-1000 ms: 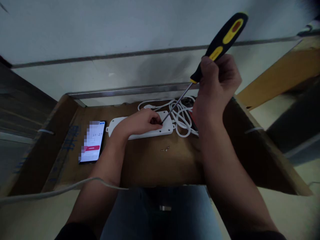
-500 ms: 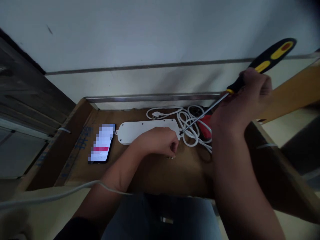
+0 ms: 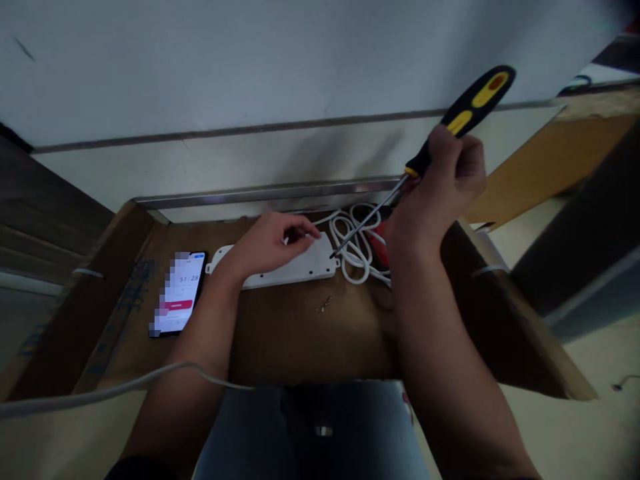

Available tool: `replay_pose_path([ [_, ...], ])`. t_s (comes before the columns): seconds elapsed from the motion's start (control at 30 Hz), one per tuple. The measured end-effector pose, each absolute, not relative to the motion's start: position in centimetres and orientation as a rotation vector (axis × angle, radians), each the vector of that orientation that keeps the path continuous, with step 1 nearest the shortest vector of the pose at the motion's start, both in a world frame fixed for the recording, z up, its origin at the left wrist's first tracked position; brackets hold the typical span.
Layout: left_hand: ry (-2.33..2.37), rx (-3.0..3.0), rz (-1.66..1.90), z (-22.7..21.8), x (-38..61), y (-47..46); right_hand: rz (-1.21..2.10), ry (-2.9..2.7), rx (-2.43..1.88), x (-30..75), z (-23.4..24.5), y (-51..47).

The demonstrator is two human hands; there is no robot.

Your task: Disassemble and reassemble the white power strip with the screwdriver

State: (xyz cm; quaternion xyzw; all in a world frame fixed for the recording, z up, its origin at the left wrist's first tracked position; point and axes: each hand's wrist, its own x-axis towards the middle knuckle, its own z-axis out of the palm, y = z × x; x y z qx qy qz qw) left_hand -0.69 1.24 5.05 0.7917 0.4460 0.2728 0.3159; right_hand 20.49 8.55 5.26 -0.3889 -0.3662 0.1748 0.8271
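My right hand (image 3: pixel 443 177) is closed round the black and yellow handle of a long screwdriver (image 3: pixel 370 217). The shaft slants down to the left, its tip at the right end of a white power strip (image 3: pixel 295 267) that lies with its holed back face up. Over the strip's upper edge hovers my left hand (image 3: pixel 280 243), thumb and forefinger bent together in a pinch; anything between the tips is too small to make out. Several small screws (image 3: pixel 325 305) lie on the cardboard in front of the strip. My left hand and forearm hide part of the strip.
The strip's white cable (image 3: pixel 357 257) is coiled at the right, beside a red item (image 3: pixel 381 240). A phone (image 3: pixel 183 293) with its screen lit lies at the left. Cardboard walls (image 3: pixel 90 300) rise at both sides. Another thin cable (image 3: pixel 125 385) crosses my left forearm.
My left hand has moved from beside the small screws up to the strip's upper edge, uncovering the screws. My right hand still holds the screwdriver at the strip's right end. The view has shifted.
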Motion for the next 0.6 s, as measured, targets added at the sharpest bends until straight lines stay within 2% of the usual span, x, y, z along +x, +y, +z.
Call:
replay_pose_path([
  [0.1, 1.171, 1.948, 1.084, 5.2, -0.5, 1.3, 0.391, -0.890, -0.766, 19.1, 5.0, 7.7],
  [0.37, 1.084, 1.918, 1.500, 5.3, -0.5, 1.2, 0.816, -1.281, -0.506, 15.3, 4.9, 3.5],
  [0.6, 0.859, 1.946, 1.589, 6.3, -2.2, 0.9, 0.916, -1.341, -0.432, 14.3, 4.2, 2.2],
])
